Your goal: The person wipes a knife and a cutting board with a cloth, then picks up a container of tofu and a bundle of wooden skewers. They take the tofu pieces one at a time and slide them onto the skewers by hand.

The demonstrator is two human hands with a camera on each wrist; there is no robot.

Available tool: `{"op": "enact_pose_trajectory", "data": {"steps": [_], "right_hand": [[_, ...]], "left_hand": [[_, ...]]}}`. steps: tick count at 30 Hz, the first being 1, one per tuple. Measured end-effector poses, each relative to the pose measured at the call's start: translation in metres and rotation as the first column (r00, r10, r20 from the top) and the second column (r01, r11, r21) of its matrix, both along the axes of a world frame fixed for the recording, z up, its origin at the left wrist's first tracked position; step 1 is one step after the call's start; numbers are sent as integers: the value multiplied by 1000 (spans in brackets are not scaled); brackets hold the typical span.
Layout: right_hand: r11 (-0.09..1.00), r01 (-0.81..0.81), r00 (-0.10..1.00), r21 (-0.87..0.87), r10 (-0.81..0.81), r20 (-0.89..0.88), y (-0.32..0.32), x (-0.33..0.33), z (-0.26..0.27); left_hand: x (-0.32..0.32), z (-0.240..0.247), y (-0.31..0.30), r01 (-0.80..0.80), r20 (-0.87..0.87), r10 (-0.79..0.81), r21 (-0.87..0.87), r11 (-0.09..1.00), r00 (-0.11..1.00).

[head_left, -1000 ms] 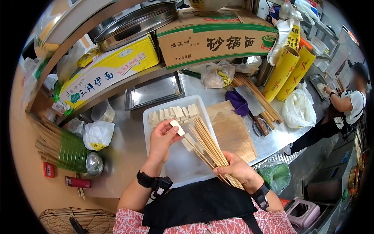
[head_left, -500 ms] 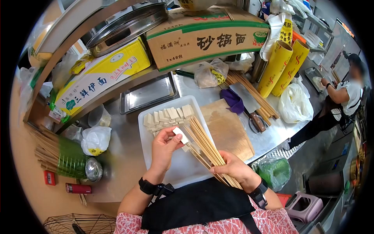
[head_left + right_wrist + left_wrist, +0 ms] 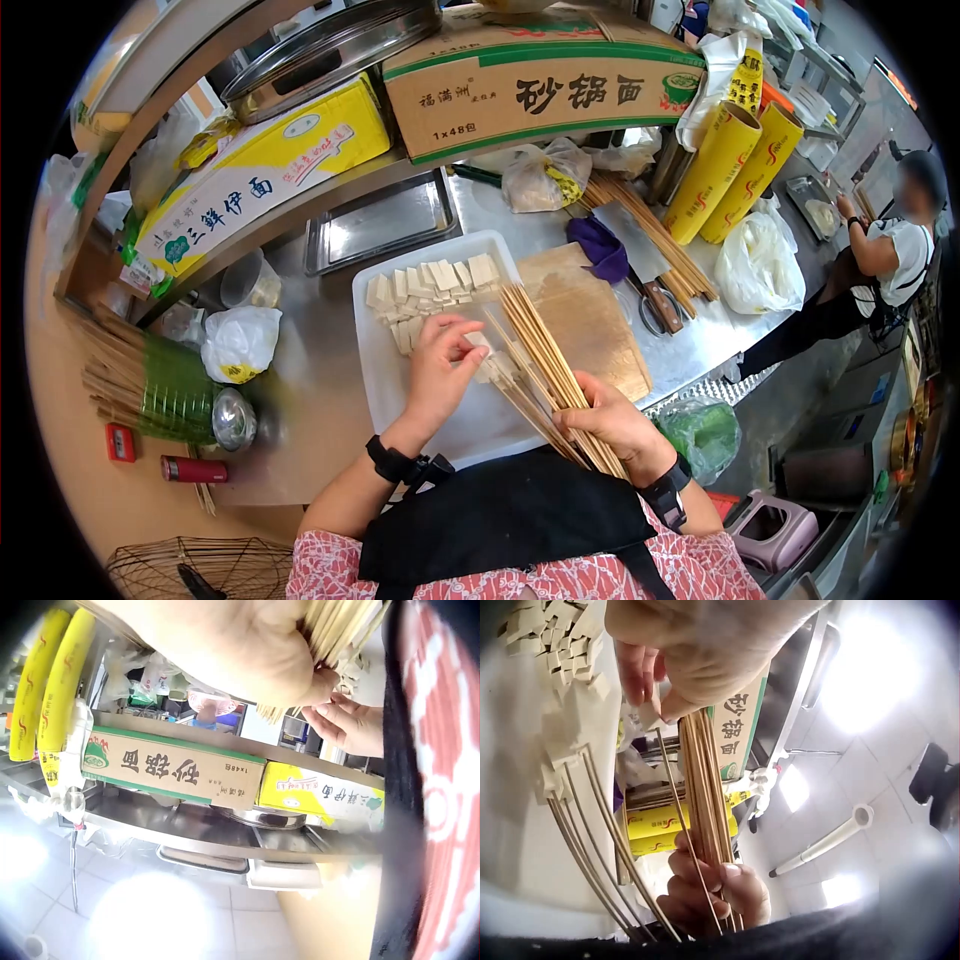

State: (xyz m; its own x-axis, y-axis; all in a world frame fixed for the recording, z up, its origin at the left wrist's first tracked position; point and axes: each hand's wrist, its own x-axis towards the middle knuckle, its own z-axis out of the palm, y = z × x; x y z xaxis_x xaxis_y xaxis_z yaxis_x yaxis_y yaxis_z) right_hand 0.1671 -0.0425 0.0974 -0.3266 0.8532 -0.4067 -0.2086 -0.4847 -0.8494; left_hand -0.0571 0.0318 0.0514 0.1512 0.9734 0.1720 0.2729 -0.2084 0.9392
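Note:
My left hand (image 3: 440, 368) is over the white tray (image 3: 388, 400), pinching a pale tofu piece (image 3: 478, 341) between thumb and fingers. In the left wrist view, the tip of a single bamboo skewer (image 3: 676, 801) meets the underside of that piece. My right hand (image 3: 612, 425) grips a thick bundle of bamboo skewers (image 3: 548, 350) by the lower ends, their tips fanning up over the tray. A few other skewers carry tofu pieces (image 3: 559, 761) at their tips, beside the bundle. More loose tofu pieces (image 3: 440, 278) are heaped at the tray's far end.
Right of the tray lies a wooden cutting board (image 3: 600, 320), with a purple cloth (image 3: 600, 248) and a cleaver (image 3: 632, 245) beyond it. A metal tray (image 3: 380, 230) sits behind. Boxes (image 3: 560, 95) fill the shelf above. Another person (image 3: 890, 240) works at far right.
My left hand has brought its tofu piece down and right to the skewer tips, and the fingers now cover more of it. My right hand keeps gripping the bundle in nearly the same place.

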Motion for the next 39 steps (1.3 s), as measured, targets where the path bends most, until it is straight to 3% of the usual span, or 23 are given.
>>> {"op": "enact_pose_trajectory", "data": {"steps": [4, 8, 11, 14, 17, 20, 23, 26, 32, 35, 39], "right_hand": [[992, -122, 987, -38, 117, -108, 4, 5, -1], [993, -96, 986, -68, 86, -140, 7, 6, -11], [995, -66, 994, -73, 59, -90, 6, 6, -17], [991, -59, 994, -122, 47, -100, 4, 5, -16], [996, -58, 997, -66, 54, -60, 5, 2, -16], [995, -76, 995, -62, 72, -68, 6, 4, -18], [995, -76, 995, -68, 70, -75, 6, 4, -18], [996, -77, 992, -55, 71, -99, 6, 4, -15], [995, -70, 990, -72, 61, -124, 6, 7, -16], [996, -56, 992, -73, 47, -115, 7, 8, -16], [997, -46, 995, -68, 40, -95, 8, 7, -12]], "left_hand": [[3, -13, 1, 99, -100, -100, -10, 995, 990], [-1, -25, 3, 122, -126, -124, -25, 992, 984], [-26, -49, 24, 25, -36, -27, -30, 999, 999], [-55, -50, 49, -307, -186, 278, -145, 941, 942], [-76, -83, 64, -295, -343, 236, -129, 947, 909], [-60, -73, 60, -183, -632, 121, -33, 983, 766], [-48, -68, 61, -38, -847, 197, 205, 978, 494], [-41, -70, 69, 27, -928, 121, 140, 990, 353], [-35, -90, 79, 79, -943, 214, 241, 967, 254], [-31, -84, 71, 5, -904, 241, 260, 966, 354], [-41, -61, 60, -28, -697, 173, 214, 976, 695]]}}
